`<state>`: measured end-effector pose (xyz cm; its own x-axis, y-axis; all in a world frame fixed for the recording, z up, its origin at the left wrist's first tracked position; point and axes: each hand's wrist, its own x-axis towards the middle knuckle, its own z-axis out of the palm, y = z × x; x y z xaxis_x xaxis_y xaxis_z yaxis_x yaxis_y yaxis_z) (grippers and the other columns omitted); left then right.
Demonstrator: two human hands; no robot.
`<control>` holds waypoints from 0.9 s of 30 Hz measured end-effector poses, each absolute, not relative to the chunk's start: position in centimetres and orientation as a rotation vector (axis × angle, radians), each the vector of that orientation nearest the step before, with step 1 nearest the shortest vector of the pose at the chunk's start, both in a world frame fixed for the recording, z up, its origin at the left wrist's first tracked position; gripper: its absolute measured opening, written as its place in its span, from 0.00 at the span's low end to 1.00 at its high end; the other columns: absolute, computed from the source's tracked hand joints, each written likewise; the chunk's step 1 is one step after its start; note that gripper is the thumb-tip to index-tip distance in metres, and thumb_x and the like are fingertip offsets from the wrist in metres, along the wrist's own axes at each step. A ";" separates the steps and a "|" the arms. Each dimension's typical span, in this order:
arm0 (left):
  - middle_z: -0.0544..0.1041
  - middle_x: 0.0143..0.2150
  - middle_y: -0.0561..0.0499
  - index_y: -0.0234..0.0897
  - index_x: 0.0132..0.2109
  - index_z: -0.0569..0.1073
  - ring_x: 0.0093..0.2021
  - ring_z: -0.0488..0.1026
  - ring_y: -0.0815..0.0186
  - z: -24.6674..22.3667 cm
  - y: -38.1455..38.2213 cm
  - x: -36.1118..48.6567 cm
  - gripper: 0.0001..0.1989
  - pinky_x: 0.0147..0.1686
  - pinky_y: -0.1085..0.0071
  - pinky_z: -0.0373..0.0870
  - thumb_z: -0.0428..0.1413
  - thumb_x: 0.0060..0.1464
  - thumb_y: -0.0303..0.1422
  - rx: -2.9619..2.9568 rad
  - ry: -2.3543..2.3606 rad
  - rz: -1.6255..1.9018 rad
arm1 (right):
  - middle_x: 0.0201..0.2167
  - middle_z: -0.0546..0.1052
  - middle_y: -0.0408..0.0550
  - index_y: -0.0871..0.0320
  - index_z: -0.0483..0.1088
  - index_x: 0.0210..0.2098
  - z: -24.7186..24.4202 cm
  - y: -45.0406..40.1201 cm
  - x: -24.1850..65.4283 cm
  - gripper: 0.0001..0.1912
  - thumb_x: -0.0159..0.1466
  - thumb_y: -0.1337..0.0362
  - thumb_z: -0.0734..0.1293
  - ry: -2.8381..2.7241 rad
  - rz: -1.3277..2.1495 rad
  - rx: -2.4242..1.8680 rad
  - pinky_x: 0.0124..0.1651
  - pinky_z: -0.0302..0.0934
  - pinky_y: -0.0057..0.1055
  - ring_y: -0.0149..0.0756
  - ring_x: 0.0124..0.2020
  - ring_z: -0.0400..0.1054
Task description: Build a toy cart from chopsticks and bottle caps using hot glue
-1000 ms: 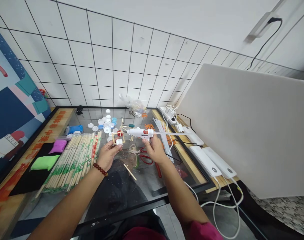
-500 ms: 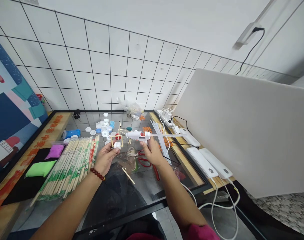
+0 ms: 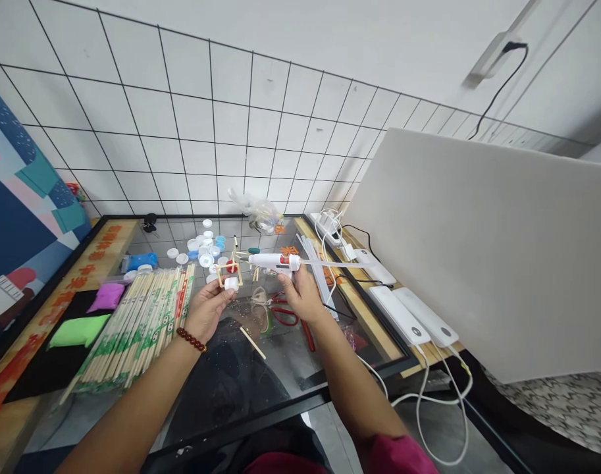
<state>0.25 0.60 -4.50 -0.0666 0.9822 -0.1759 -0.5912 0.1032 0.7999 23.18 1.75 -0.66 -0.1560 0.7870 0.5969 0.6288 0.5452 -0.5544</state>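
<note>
My left hand point(image 3: 209, 308) is closed on a small frame of wooden sticks point(image 3: 239, 275), with a white bottle cap point(image 3: 231, 284) at its lower part. My right hand point(image 3: 303, 294) grips a white glue gun point(image 3: 270, 260) by its handle. The gun's nozzle points left, a little to the right of the stick frame and apart from it. A long clear glue stick point(image 3: 330, 264) runs out of the back of the gun. Just behind the frame lies a red cap point(image 3: 232, 266). Fingers partly hide the frame's lower edge.
Bundled chopsticks point(image 3: 137, 322) in plastic wrap lie at left, beside green point(image 3: 78, 330) and purple clay packs point(image 3: 106, 297). White and blue caps point(image 3: 206, 261) are scattered behind. Red-handled scissors point(image 3: 284, 317) lie by my right hand. Glue sticks point(image 3: 317, 276), cables and white power strips point(image 3: 401, 316) are at right.
The glue gun has turned slightly, showing more of its side, with its back end a bit farther right. My left hand keeps the stick frame in nearly the same place.
</note>
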 end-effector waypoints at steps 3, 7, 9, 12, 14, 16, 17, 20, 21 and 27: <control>0.81 0.38 0.51 0.36 0.40 0.82 0.38 0.75 0.69 -4.5 0.5 0.4 0.22 0.42 0.72 0.70 0.73 0.32 0.26 0.581 0.912 1.428 | 0.40 0.77 0.55 0.56 0.63 0.50 -0.5 1.8 23.1 0.16 0.69 0.53 0.58 -1.838 0.253 -1.138 0.43 0.67 0.44 0.49 0.42 0.73; 0.81 0.38 0.51 0.35 0.39 0.82 0.39 0.75 0.67 -4.4 0.5 0.5 0.23 0.44 0.70 0.69 0.73 0.30 0.26 0.612 0.939 1.451 | 0.36 0.78 0.53 0.56 0.64 0.48 -0.4 2.0 23.1 0.15 0.70 0.53 0.58 -1.835 0.406 -1.087 0.41 0.68 0.43 0.46 0.37 0.73; 0.81 0.37 0.51 0.35 0.39 0.82 0.39 0.75 0.67 -4.3 0.5 0.5 0.22 0.45 0.70 0.68 0.74 0.29 0.26 0.624 0.945 1.455 | 0.33 0.78 0.50 0.56 0.64 0.47 -0.5 2.0 23.1 0.16 0.70 0.51 0.58 -1.854 0.491 -1.068 0.40 0.68 0.42 0.44 0.35 0.73; 0.81 0.37 0.51 0.36 0.38 0.81 0.39 0.75 0.67 -4.4 0.6 0.5 0.23 0.45 0.69 0.69 0.74 0.29 0.27 0.622 0.955 1.457 | 0.35 0.79 0.50 0.55 0.65 0.47 -0.6 2.1 23.1 0.17 0.70 0.50 0.59 -1.846 0.535 -1.075 0.42 0.67 0.41 0.44 0.37 0.74; 0.81 0.37 0.51 0.36 0.38 0.81 0.39 0.75 0.66 -4.5 0.6 0.4 0.23 0.45 0.69 0.69 0.74 0.28 0.28 0.622 0.964 1.453 | 0.36 0.79 0.50 0.55 0.65 0.47 -0.7 2.1 23.1 0.17 0.70 0.49 0.59 -1.818 0.526 -1.087 0.43 0.68 0.42 0.44 0.38 0.74; 0.81 0.36 0.51 0.36 0.38 0.81 0.38 0.75 0.66 -4.5 0.6 0.4 0.23 0.44 0.69 0.69 0.74 0.28 0.28 0.618 0.971 1.458 | 0.37 0.79 0.51 0.55 0.66 0.46 -0.8 2.2 23.2 0.16 0.69 0.49 0.59 -1.793 0.514 -1.085 0.44 0.68 0.43 0.44 0.39 0.74; 0.81 0.36 0.51 0.36 0.38 0.81 0.38 0.75 0.66 -4.5 0.6 0.4 0.24 0.44 0.69 0.69 0.75 0.27 0.28 0.614 0.974 1.462 | 0.37 0.79 0.51 0.55 0.66 0.46 -0.8 2.2 23.2 0.16 0.69 0.50 0.60 -1.787 0.511 -1.081 0.45 0.68 0.43 0.45 0.39 0.74; 0.81 0.36 0.51 0.36 0.37 0.81 0.38 0.74 0.67 -4.5 0.6 0.4 0.24 0.44 0.69 0.69 0.75 0.26 0.28 0.603 0.978 1.471 | 0.36 0.79 0.51 0.55 0.66 0.46 -0.9 2.2 23.2 0.15 0.69 0.50 0.60 -1.785 0.514 -1.078 0.44 0.68 0.43 0.45 0.38 0.74; 0.81 0.36 0.51 0.36 0.37 0.81 0.38 0.74 0.67 -4.5 0.6 0.5 0.24 0.44 0.69 0.69 0.75 0.26 0.28 0.601 0.980 1.472 | 0.36 0.79 0.51 0.55 0.66 0.45 -0.9 2.1 23.2 0.15 0.69 0.50 0.60 -1.790 0.521 -1.078 0.44 0.68 0.43 0.45 0.38 0.74; 0.81 0.36 0.51 0.36 0.39 0.82 0.38 0.74 0.68 -4.1 0.4 0.6 0.25 0.44 0.70 0.69 0.74 0.28 0.28 0.610 0.958 1.474 | 0.37 0.79 0.51 0.56 0.66 0.44 -0.6 1.9 23.0 0.17 0.68 0.48 0.60 -1.811 0.532 -1.067 0.45 0.68 0.43 0.45 0.39 0.74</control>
